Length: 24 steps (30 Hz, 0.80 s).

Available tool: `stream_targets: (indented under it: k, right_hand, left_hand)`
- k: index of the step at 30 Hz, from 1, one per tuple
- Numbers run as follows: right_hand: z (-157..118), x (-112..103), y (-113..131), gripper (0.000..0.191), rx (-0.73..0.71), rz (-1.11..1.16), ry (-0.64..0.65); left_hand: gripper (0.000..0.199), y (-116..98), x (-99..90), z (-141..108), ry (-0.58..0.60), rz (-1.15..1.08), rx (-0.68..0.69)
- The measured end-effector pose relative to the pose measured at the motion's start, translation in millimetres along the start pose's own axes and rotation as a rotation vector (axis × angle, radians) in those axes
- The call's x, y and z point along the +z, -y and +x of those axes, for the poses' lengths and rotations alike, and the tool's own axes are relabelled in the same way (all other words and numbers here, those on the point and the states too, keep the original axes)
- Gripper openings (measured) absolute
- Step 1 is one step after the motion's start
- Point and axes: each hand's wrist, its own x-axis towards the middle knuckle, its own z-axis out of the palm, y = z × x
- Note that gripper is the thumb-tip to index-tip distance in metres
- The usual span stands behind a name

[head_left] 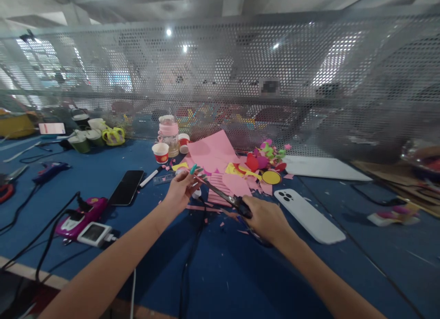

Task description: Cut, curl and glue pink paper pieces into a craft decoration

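My right hand (263, 216) is wrapped round the black handles of a pair of scissors (222, 194), whose blades point left toward my left hand. The fingers of my left hand (184, 186) are pinched together on a small pink paper piece (199, 178) at the blade tips; a fingernail shows teal. Behind both hands lie a large pink paper sheet (213, 149) and a lined pink sheet (218, 184). Yellow, red, green and pink cut pieces are heaped to the right of it, with a yellow round piece (271, 177) at the near side.
A black phone (127, 187), a purple power strip (84, 216) and cables lie left. Paper cups (160, 152) and a jar (168, 135) stand behind. At right are a white phone (309, 216) and a white board (325, 167). A perforated metal screen (220, 71) rises behind the table.
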Motion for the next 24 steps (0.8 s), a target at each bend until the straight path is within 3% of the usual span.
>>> stream_targets:
  k: [24]
  right_hand:
    - [-0.6,-2.9,3.9,0.031,0.020,-0.023,-0.012]
  left_hand:
    - [0.019,3.8,5.7,-4.3,-0.098,-0.041,0.026]
